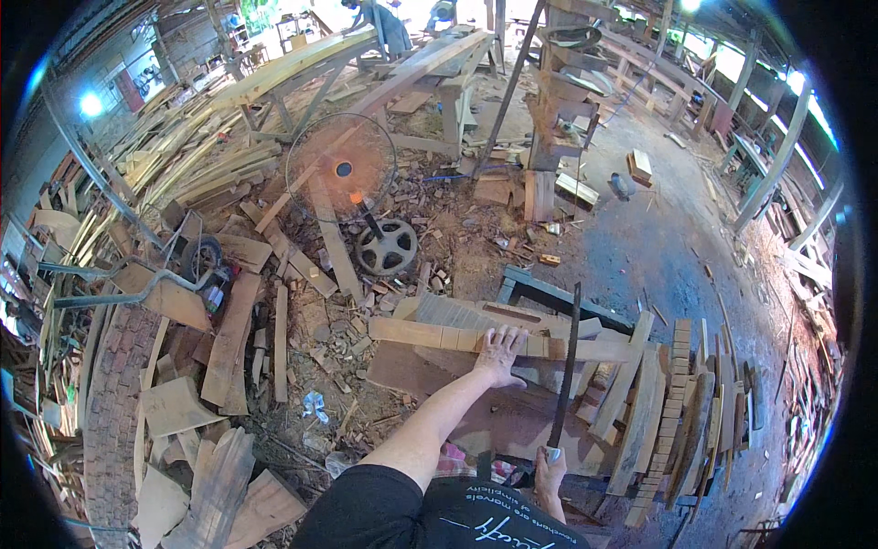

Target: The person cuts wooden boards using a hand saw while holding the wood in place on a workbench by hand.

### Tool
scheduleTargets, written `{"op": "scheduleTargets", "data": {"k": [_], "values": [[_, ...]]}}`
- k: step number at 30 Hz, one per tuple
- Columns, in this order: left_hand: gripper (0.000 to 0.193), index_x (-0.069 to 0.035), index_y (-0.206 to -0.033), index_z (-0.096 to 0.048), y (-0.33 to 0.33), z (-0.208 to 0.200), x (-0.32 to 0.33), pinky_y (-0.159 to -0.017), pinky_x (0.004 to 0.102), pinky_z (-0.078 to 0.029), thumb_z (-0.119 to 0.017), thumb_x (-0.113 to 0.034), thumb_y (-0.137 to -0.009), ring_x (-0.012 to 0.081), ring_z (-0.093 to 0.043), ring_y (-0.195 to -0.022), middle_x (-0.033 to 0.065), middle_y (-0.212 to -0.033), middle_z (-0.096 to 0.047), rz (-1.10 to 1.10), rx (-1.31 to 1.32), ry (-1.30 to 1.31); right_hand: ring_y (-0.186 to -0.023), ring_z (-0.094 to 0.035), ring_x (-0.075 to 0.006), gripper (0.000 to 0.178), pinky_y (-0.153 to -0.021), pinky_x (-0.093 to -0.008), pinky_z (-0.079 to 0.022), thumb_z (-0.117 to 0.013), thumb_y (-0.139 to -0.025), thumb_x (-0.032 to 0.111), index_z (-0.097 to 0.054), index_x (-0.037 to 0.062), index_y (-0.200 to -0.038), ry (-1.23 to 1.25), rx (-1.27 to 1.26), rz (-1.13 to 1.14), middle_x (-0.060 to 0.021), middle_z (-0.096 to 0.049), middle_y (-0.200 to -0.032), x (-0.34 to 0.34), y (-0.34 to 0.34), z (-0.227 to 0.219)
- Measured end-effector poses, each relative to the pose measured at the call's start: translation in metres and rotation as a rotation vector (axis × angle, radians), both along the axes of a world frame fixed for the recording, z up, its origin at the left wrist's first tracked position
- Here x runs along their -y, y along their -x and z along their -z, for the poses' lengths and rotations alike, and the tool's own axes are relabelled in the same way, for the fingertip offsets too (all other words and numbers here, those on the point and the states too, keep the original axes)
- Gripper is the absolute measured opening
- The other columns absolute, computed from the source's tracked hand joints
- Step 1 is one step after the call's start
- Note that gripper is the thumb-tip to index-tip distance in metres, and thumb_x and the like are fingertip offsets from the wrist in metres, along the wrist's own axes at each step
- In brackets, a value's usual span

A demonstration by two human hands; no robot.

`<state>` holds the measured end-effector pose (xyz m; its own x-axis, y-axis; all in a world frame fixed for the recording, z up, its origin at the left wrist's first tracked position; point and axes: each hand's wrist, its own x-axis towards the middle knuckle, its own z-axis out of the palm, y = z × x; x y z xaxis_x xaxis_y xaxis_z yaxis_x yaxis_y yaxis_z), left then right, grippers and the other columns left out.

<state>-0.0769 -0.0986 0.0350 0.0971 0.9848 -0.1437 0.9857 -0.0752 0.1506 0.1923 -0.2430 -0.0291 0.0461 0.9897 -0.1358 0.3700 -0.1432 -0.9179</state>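
Observation:
A long pale wooden board (434,337) with marked cross lines lies crosswise in front of me, over wider brown planks (412,368). My left hand (500,355) presses on top of it, its fingers spread and flat. Lower and to the right, my right hand (551,476) is closed round the handle of a handsaw (569,366). The long dark blade points away from me and crosses the board to the right of my left hand. How deep the teeth sit in the wood, I cannot tell.
Several wood strips (645,412) lie side by side at the right. A dark frame (521,288) sits behind the board. Farther off stand a round fan (341,169) on a wheel-like base (386,247) and a wheelbarrow (165,293). Scraps litter the ground; a person (389,32) stands at the back.

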Motion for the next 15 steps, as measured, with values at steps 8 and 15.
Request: {"op": "scheduleTargets", "data": {"k": [8,15], "values": [[0.125,-0.008,-0.148,-0.011,0.001,0.005,-0.001,-0.111,0.0517,-0.012,-0.070,-0.071,-0.058,0.0335,-0.018,-0.138,0.0152,-0.147,-0.023,0.001,0.034,-0.081,-0.064,-0.052,-0.0120,0.023,-0.058,-0.0320,-0.044,-0.067,-0.086,0.020,-0.053,0.0021,-0.084,0.015,0.043,-0.011,-0.0057,-0.057,-0.068,-0.002,0.002,-0.017],[0.124,-0.009,-0.149,-0.008,-0.001,0.005,-0.002,-0.111,0.0520,-0.011,-0.066,-0.074,-0.061,0.0329,-0.014,-0.139,0.0145,-0.149,-0.020,0.001,0.004,-0.012,-0.064,-0.053,-0.0125,0.023,-0.058,-0.0321,-0.044,-0.067,-0.086,0.021,-0.053,0.0021,-0.085,0.050,0.046,-0.001,-0.0072,-0.059,-0.068,-0.003,-0.006,-0.001]]}}
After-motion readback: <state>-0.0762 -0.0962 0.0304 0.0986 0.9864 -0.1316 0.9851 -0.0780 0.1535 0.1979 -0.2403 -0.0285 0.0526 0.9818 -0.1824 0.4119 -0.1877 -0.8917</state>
